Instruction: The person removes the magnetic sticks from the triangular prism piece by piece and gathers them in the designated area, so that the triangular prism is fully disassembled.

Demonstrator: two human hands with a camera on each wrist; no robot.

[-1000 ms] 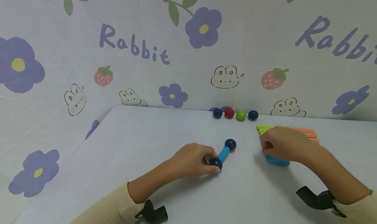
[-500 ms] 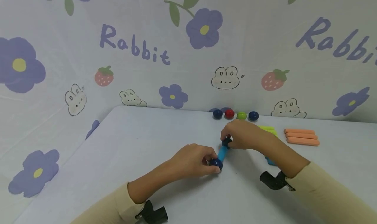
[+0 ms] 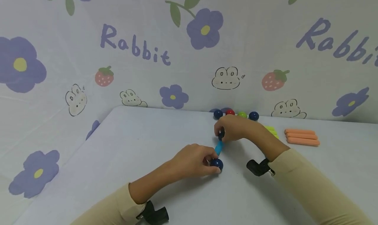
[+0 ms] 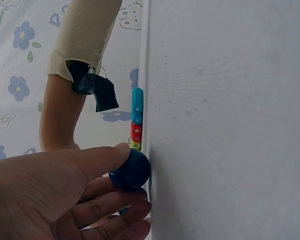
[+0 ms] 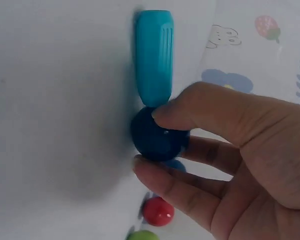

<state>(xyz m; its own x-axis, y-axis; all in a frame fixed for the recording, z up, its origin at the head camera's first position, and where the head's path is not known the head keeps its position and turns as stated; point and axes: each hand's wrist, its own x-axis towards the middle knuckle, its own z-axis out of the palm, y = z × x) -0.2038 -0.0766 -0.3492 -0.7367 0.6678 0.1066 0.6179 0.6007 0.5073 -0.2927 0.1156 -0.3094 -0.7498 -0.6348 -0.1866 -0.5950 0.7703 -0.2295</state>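
Observation:
My left hand [image 3: 193, 161] holds a dark blue ball [image 3: 217, 165] on the white table, thumb and fingers at its sides. In the left wrist view that ball [image 4: 131, 170] sits between thumb and fingertips. Farther from me, my right hand [image 3: 234, 128] pinches a second dark blue ball [image 5: 157, 136] between thumb and fingers. Joined to this second ball is a light blue stick [image 3: 218, 148], pointing back toward the left hand. In the right wrist view the stick's other end [image 5: 155, 15] shows bare.
Along the table's back edge stand loose balls: dark blue [image 3: 218, 114], red [image 3: 230, 112], green [image 3: 242, 114] and dark blue [image 3: 254, 116]. Orange sticks [image 3: 302, 137] and green sticks [image 3: 271, 130] lie at right. The left wrist view shows light blue sticks [image 4: 137, 105] and red sticks [image 4: 136, 131].
My right hand has come left from the stick pile, taken hold of the far blue ball and shifted it away and leftward, the light blue stick moving with it. The left hand stays put.

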